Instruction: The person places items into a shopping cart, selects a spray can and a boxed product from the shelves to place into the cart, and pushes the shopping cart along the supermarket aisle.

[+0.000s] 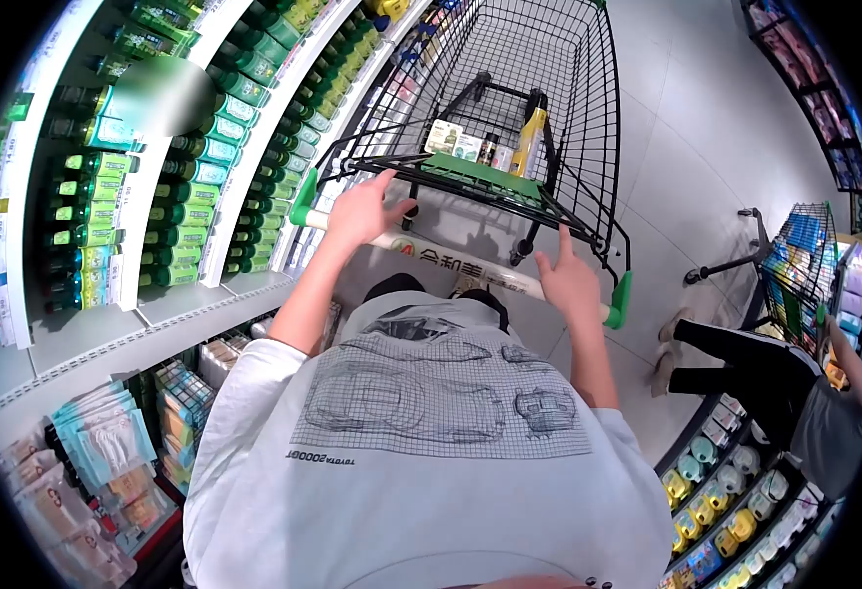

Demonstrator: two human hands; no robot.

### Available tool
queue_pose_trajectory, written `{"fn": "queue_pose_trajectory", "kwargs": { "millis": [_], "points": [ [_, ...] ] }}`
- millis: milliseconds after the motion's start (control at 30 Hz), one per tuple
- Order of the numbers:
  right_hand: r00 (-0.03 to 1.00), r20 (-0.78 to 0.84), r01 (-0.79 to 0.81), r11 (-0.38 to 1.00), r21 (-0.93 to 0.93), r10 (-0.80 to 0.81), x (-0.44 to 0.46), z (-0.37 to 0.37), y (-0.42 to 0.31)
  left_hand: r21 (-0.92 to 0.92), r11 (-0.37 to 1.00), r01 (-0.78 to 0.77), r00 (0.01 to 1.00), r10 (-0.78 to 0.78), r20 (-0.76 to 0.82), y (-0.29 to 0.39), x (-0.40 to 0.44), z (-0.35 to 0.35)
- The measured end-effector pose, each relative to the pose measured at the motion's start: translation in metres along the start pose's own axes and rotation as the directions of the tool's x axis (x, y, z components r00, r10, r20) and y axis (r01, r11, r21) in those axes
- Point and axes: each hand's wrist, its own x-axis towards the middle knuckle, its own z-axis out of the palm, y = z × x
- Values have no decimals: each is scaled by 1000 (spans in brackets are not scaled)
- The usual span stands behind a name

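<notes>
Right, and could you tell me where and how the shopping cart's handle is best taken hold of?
I'd come from the wearer's side and close a hand over the white handle near each green end piece. The bar is long and slim, spans the cart's near side and stands off from the wire basket, which should leave room for fingers.

A round blur hides bottles point(112, 130) and some of the shelf's point(140, 216) front edge; the cart's point(490, 169) far end (partly, anyway) is cropped.
</notes>
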Motion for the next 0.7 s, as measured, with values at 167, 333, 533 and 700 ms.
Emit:
{"fn": "queue_pose_trajectory", "kwargs": {
  "millis": [167,333,533,700],
  "points": [
    [1000,-2,5,998,67,-4,8,-7,4,-45,999,5,1000,-6,-9,-3,11,7],
    [999,-41,11,988,152,-5,8,-10,7,-17,999,34,999,-33,30,1,17,7],
    [999,-33,-2,989,150,7,19,-21,11,-30,999,26,999,-25,32,12,25,9],
    [1000,-9,-18,991,131,20,32,-27,11,-85,995,43,991,-32,128,14,41,4]
  ]
}}
